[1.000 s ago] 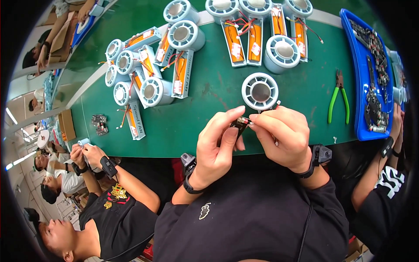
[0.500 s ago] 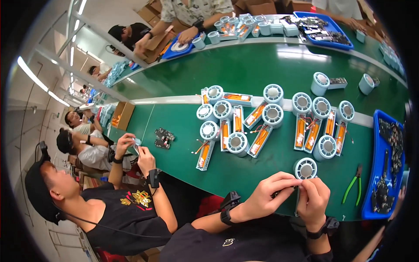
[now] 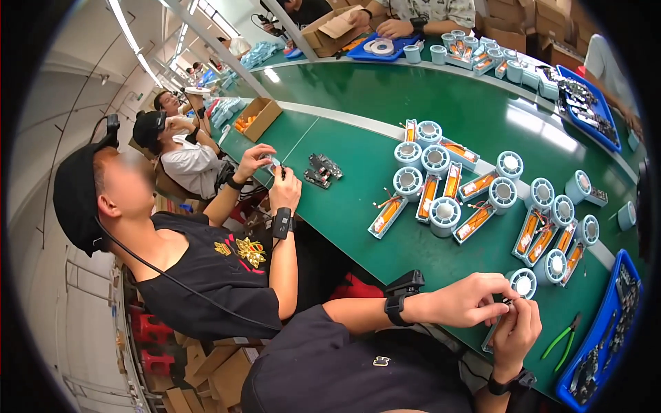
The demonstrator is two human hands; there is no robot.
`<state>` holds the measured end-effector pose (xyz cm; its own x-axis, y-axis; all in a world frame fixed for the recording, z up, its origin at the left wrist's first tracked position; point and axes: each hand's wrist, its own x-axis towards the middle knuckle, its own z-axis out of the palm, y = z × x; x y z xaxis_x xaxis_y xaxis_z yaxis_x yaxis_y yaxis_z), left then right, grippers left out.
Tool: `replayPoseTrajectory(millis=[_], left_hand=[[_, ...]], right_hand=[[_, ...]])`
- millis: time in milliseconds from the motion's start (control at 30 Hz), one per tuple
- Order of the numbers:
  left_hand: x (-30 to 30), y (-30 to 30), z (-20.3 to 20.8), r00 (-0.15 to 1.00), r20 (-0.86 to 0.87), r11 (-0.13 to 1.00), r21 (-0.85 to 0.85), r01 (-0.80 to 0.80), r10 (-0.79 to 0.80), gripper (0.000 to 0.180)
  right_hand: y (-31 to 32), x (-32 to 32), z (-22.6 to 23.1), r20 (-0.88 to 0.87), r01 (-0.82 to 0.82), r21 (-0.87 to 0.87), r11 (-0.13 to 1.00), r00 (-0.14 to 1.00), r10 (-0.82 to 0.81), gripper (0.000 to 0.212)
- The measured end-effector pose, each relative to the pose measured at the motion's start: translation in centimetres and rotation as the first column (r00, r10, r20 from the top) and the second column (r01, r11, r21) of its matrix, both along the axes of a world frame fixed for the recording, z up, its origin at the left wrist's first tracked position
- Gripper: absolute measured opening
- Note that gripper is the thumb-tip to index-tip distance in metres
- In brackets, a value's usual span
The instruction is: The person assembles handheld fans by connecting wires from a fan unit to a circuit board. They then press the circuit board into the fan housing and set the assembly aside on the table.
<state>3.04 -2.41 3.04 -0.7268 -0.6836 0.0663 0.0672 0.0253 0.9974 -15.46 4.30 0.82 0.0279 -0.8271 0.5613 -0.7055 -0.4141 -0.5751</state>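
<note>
My left hand (image 3: pixel 480 300) is at the near right of the bench, its fingertips pinched beside the other hand's. What they pinch is too small and covered to make out. My right hand (image 3: pixel 516 335) is closed around a light-blue housing (image 3: pixel 522 281) with a round vented head and a straight handle. The head shows just beyond my fingers, while most of the handle is hidden by the right hand. Past it stand similar light-blue housings (image 3: pixel 445 215), several with their handles open on orange cells and thin wires.
Green-handled cutters (image 3: pixel 563 342) lie right of my hands, beside a blue tray (image 3: pixel 623 275) of dark circuit boards. More boards (image 3: pixel 322 171) sit on the green bench (image 3: pixel 358 199) to the left. A co-worker (image 3: pixel 206 268) sits close at my left, hands over the bench edge.
The view has swung left, so the bench and my hands appear farther right. Both hands stay together at the housing; the left fingers have shifted over the right fingertips.
</note>
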Motion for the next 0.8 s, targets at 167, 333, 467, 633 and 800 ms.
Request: replayPoseTrajectory(millis=[167,333,467,633,800], left_hand=[[-0.7,0.5,-1.1,0.998,-0.035,0.991,-0.122,-0.054,0.05,0.023],[-0.8,0.7,-1.0,0.993,-0.071,0.981,-0.163,-0.11,0.099,0.021],[-0.5,0.5,-0.7,0.997,-0.069,0.999,-0.032,-0.029,0.026,0.019],[-0.2,0.9,0.2,0.998,-0.062,0.998,0.045,0.032,-0.029,0.018],[-0.4,1.2,-0.6,0.997,-0.071,0.995,0.102,0.022,-0.015,0.017]], right_hand=[[-0.1,0.5,-0.3,0.002,0.062,0.01,0.998,0.998,-0.062,0.006],[0.0,0.4,-0.7,0.053,0.079,0.024,0.997,0.995,-0.08,0.005],[-0.1,-0.9,-0.8,0.022,-0.014,0.028,1.0,1.0,0.013,0.005],[0.9,-1.6,-2.0,0.317,-0.025,0.206,0.978,0.947,-0.042,0.012],[0.5,-1.3,-1.2,0.418,0.004,0.246,0.969,0.902,-0.11,0.019]])
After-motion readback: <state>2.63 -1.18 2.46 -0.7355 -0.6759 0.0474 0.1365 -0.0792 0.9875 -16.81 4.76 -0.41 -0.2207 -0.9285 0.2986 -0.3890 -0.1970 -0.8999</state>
